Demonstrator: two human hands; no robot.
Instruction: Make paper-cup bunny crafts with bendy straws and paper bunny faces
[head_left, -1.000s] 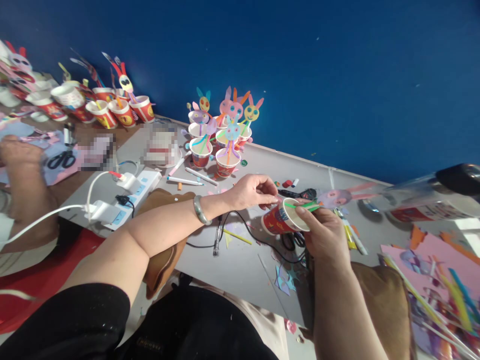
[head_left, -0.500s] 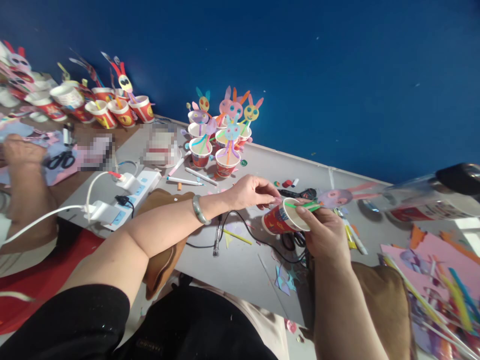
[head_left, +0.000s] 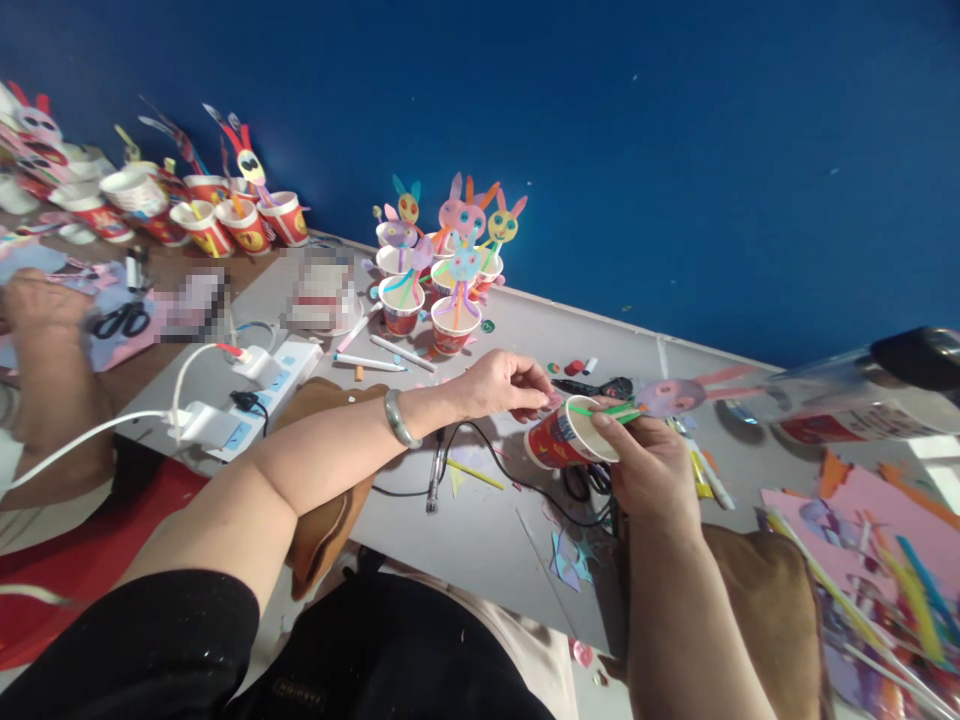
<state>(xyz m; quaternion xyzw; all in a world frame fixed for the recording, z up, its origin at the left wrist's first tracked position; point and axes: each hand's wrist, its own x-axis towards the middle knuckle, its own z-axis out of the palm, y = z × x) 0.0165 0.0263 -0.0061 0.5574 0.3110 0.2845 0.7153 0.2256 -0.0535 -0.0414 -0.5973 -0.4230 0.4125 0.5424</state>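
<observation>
My right hand (head_left: 654, 462) grips a red paper cup (head_left: 553, 440), tipped sideways with its white mouth toward me. Green strips come out of the cup, and a purple paper rabbit head (head_left: 671, 397) with long pink ears lies at their end, beyond my right fingers. At the cup's left side, the thumb and fingertips of my left hand (head_left: 517, 385) are pinched together on a small pink paper piece (head_left: 554, 400). This piece is close to the cup's rim; whether it touches the cup I cannot tell.
Finished cups with rabbit heads (head_left: 456, 325) stand by the blue wall. Left of me are a power strip (head_left: 281, 372) and a co-worker's hand (head_left: 46, 300). A black cord (head_left: 517, 470) crosses the table under the cup. Coloured paper (head_left: 847, 500) and a clear bottle (head_left: 825, 405) lie right.
My left fingertips have drawn back very slightly from the cup's side. The cup and my right hand are almost unmoved.
</observation>
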